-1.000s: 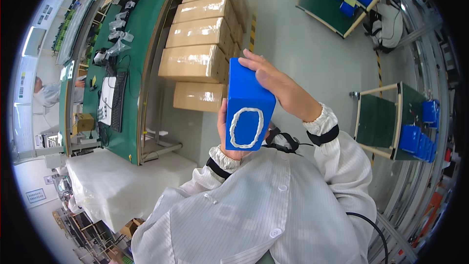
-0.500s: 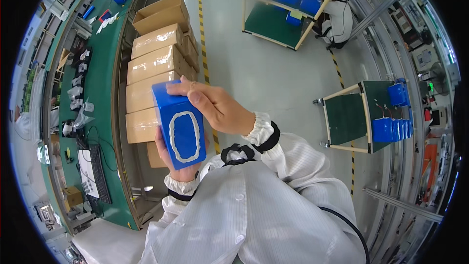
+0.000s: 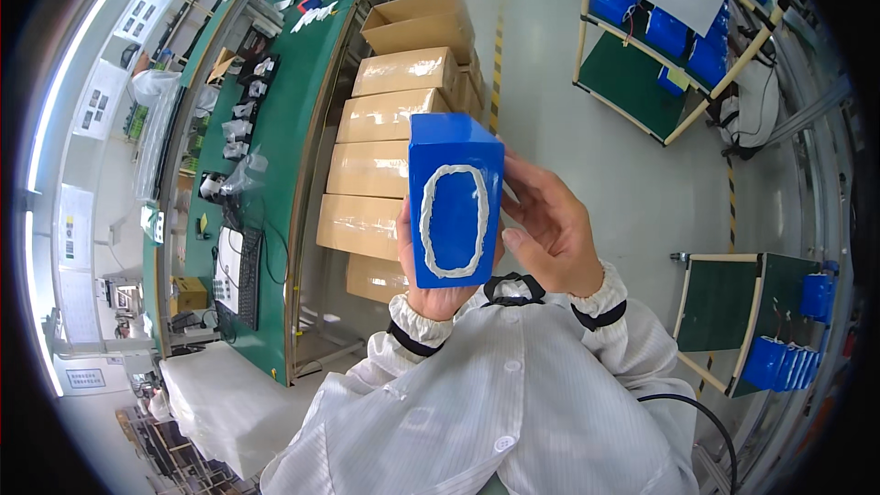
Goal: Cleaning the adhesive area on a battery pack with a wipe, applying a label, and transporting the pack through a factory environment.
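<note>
In the head view, the left hand (image 3: 440, 301) is clamped on a blue block (image 3: 454, 220), supporting its lower end and left edge. The block is between the two hands, in front of the wearer's chest, and its near face carries a raised white loop (image 3: 426, 220). The right hand (image 3: 555, 229) is at the block's right edge, half curled, with its fingertips partly hidden; whether it grips or only touches, I cannot tell. Left of the hands and beyond them are stacked cardboard boxes (image 3: 367, 170), with an open carton (image 3: 417, 23) at the far end. Farther left is a green bench (image 3: 312, 64) bearing a black keyboard (image 3: 247, 284). Well right of the right hand, a lower cart (image 3: 720, 302) holds a row of blue packs (image 3: 779, 364). An upper cart (image 3: 632, 82) is beyond the right hand, ahead and to its right.
</note>
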Tool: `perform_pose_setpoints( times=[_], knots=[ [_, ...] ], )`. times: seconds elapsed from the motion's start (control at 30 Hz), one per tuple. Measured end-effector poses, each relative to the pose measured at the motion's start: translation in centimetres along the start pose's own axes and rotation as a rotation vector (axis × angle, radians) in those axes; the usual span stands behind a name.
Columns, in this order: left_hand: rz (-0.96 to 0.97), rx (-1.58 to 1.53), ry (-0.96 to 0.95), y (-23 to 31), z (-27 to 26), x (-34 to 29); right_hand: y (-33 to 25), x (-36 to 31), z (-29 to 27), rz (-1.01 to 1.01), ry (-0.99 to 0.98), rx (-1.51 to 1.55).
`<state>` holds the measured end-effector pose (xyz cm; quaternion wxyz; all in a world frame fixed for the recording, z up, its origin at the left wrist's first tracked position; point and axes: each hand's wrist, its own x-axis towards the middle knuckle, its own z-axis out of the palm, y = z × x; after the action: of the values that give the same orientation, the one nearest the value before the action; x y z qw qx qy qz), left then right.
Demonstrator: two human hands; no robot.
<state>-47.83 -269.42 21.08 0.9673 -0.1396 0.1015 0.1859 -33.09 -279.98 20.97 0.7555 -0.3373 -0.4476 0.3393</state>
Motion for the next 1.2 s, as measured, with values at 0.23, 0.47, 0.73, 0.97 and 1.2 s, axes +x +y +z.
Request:
perform_pose_setpoints(
  times=[0.23,0.47,0.73,0.97,1.2],
  knots=[
    [-0.073,0.075,0.007,-3.8,0.7,5.3,-1.8,0.0,-5.3,-0.024,0.094,0.090],
    [0.033,0.412,0.093,-7.9,0.2,9.7,-4.3,-0.5,-9.7,0.029,0.203,0.162],
    [-0.090,0.268,0.029,-10.3,-0.1,12.1,-6.4,-1.2,-12.1,0.050,0.333,0.162],
    [-0.039,0.463,0.150,-10.7,0.6,13.4,-7.0,-1.1,-12.1,0.080,0.391,0.173],
    [-0.047,0.448,0.143,-9.7,0.6,13.9,-6.1,-0.5,-12.2,0.054,0.385,0.192]
  ],
)
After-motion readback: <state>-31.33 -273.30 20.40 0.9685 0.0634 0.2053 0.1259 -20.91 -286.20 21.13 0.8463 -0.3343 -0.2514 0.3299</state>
